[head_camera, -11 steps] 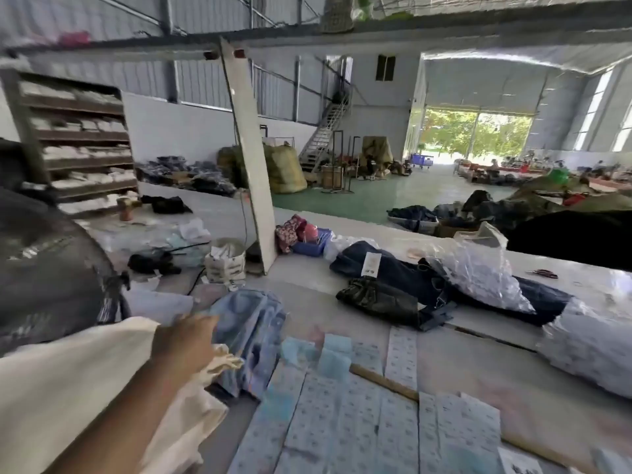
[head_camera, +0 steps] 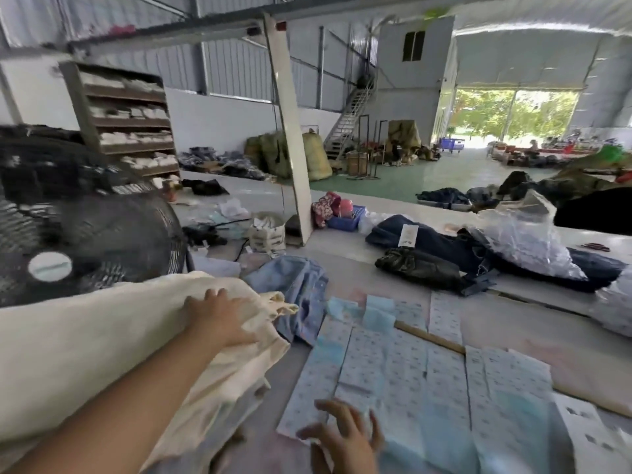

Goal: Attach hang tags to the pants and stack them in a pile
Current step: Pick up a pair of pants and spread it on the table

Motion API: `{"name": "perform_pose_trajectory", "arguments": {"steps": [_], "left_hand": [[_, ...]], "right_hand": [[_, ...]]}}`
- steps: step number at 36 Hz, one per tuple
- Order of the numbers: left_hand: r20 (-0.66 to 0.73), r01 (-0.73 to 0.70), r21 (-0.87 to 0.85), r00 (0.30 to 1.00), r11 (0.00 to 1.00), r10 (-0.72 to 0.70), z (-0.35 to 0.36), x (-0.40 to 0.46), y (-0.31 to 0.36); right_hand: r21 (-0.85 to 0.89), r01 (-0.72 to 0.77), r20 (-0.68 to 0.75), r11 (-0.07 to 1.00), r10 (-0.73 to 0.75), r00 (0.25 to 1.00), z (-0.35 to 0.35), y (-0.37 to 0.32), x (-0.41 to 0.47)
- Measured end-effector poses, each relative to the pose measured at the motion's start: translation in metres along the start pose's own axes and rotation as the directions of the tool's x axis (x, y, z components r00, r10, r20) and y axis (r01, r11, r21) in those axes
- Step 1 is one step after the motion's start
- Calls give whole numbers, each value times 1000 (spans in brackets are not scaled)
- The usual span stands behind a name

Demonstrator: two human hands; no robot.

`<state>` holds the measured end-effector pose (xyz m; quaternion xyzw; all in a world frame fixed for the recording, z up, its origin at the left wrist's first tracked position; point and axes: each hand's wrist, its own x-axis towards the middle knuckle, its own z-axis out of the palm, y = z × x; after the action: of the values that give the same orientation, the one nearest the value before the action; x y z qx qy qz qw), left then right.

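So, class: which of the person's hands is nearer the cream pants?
Left. The left hand rests flat on the cream pants, while the right hand hovers apart from them, over the rows of hang tags.

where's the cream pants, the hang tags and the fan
cream pants (head_camera: 102, 343), head view, on the broad folded cloth
hang tags (head_camera: 403, 374), head view, on the middle of the laid-out rows
fan (head_camera: 102, 241), head view, on the black grille

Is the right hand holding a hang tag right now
No, the right hand hovers with fingers spread above the hang tags, holding nothing.
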<state>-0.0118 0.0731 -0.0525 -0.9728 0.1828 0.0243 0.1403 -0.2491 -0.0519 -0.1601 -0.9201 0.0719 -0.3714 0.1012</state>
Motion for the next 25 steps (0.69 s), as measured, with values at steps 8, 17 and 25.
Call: {"name": "perform_pose_trajectory", "arguments": {"steps": [8, 17, 25], "left_hand": [[-143, 146, -644, 942, 751, -305, 0, -6, -17], [-284, -187, -947, 868, 262, -408, -82, -79, -16], [-348, -339, -936, 930, 91, -116, -121, -160, 39]], "right_hand": [[125, -54, 166, 991, 33, 986, -25, -58, -24], [743, -631, 641, 223, 38, 767, -58, -87, 63], [908, -417, 415, 39, 40, 909, -79, -103, 90]]}}
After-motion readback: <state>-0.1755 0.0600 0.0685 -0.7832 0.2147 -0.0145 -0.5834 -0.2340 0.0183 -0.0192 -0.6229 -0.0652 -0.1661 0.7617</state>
